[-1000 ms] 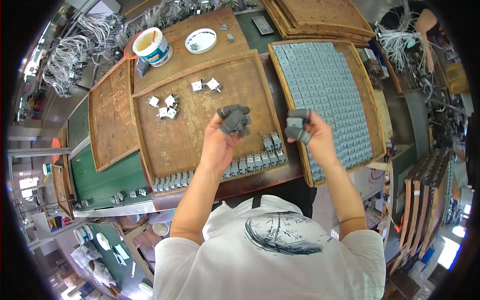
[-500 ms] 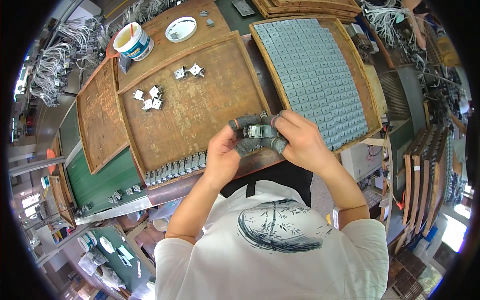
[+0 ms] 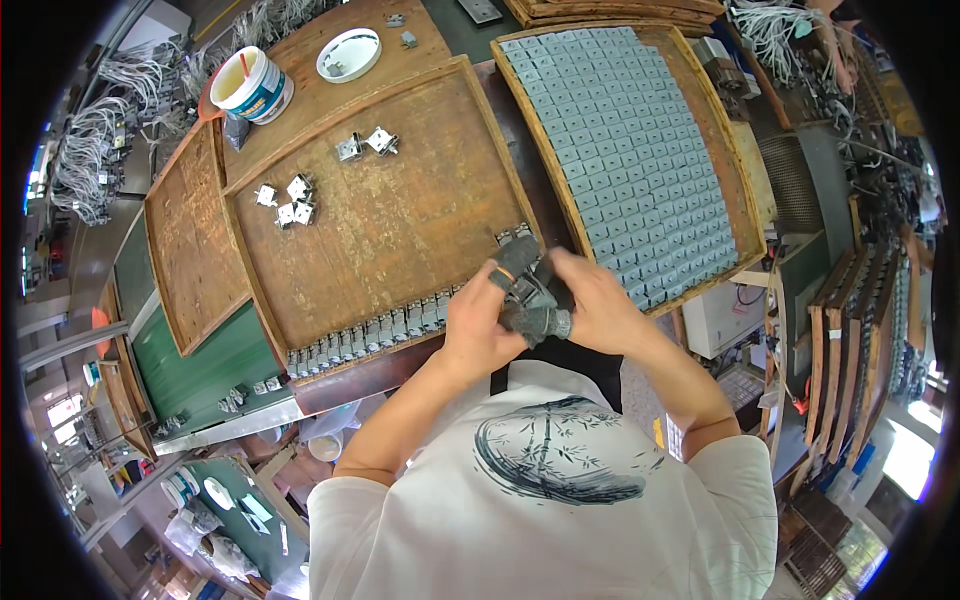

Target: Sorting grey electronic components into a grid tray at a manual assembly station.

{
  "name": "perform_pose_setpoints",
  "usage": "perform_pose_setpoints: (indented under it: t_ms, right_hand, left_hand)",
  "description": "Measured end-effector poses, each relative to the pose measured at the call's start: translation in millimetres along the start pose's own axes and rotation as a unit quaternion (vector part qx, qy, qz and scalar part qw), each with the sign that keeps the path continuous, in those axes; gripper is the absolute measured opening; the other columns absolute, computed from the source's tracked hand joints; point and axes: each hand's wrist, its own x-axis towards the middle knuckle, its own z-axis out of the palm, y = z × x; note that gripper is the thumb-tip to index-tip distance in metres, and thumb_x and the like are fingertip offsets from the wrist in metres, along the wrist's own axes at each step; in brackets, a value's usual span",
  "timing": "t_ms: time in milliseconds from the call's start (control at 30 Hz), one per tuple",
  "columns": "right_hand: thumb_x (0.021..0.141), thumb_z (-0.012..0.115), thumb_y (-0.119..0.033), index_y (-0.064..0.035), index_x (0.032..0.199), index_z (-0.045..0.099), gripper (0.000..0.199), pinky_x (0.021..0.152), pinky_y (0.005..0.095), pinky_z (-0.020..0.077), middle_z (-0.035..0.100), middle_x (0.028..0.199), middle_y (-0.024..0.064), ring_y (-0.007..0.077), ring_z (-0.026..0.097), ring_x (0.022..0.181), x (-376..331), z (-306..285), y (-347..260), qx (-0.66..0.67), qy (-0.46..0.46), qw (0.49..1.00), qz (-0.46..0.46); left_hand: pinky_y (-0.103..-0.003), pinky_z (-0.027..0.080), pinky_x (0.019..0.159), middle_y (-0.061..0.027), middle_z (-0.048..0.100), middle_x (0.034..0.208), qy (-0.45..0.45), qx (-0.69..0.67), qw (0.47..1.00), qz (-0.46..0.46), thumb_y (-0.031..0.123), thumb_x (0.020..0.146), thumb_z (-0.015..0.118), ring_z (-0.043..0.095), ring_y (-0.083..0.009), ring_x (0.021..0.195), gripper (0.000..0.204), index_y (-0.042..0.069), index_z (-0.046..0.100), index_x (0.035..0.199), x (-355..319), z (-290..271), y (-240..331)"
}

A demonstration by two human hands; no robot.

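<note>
Left hand [image 3: 483,325] and right hand [image 3: 606,312], apart one second earlier, had met, both grasping a grey metal part [image 3: 530,291], so two-handed handling was apparently under way.

The small gray piece [image 3: 528,290] is held up, partly covered and too blurry to tell its tilt. It is just off the view's middle, toward three o'clock.

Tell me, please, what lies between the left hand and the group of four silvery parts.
The head view shows bare wooden tray between the left hand and those silvery parts.
</note>
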Motion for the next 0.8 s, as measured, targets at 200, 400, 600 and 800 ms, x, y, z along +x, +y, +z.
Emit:
perform_pose_setpoints:
  t_ms: [200, 400, 600, 800]
  right_hand:
    - [0.074, 0.079, -0.031, 0.0015, 0.08, 0.058, 0.039, 0.06, 0.0364, 0.0438, 0.058, 0.069, 0.0154, 0.0277, 0.056, 0.064, -10, 8, 10, 0.193, -0.078, 0.975, 0.079]
    - [0.073, 0.077, -0.033, 0.0006, 0.078, 0.06, 0.039, 0.058, 0.0403, 0.0454, 0.06, 0.071, 0.0199, 0.0371, 0.06, 0.065, 1, 5, 5, 0.101, -0.012, 0.994, 0.037]
    - [0.073, 0.076, -0.033, -0.0011, 0.074, 0.057, 0.037, 0.054, 0.0431, 0.0452, 0.058, 0.066, 0.0201, 0.0409, 0.059, 0.061, -1, 2, 13, 0.129, -0.045, 0.99, 0.047]
    - [0.073, 0.077, -0.036, -0.0021, 0.076, 0.059, 0.038, 0.054, 0.0432, 0.0465, 0.06, 0.067, 0.0197, 0.0401, 0.061, 0.061, -2, 4, 3, 0.081, 0.006, 0.995, 0.056]
  left_hand:
    - [-0.038, 0.053, 0.07, -0.0142, 0.064, 0.101, -0.017, -0.008, 0.998, 0.06, 0.013, 0.066, 0.08, 0.065, -0.0314, 0.083, 0.067, 0.002, 0.058, 0.128, -5, 2, 0]
    - [-0.039, 0.051, 0.068, -0.0139, 0.063, 0.1, -0.03, -0.075, 0.995, 0.059, 0.016, 0.065, 0.078, 0.063, -0.0333, 0.082, 0.066, 0.002, 0.059, 0.127, 10, -1, -4]
    - [-0.04, 0.052, 0.071, -0.0142, 0.064, 0.098, -0.067, -0.054, 0.993, 0.076, 0.014, 0.067, 0.077, 0.063, -0.0343, 0.084, 0.061, 0.003, 0.06, 0.125, 17, 0, -5]
    - [-0.04, 0.052, 0.068, -0.0118, 0.064, 0.092, -0.026, -0.053, 0.996, 0.063, 0.015, 0.066, 0.078, 0.064, -0.0338, 0.077, 0.06, 0.003, 0.062, 0.122, 15, 3, 1]
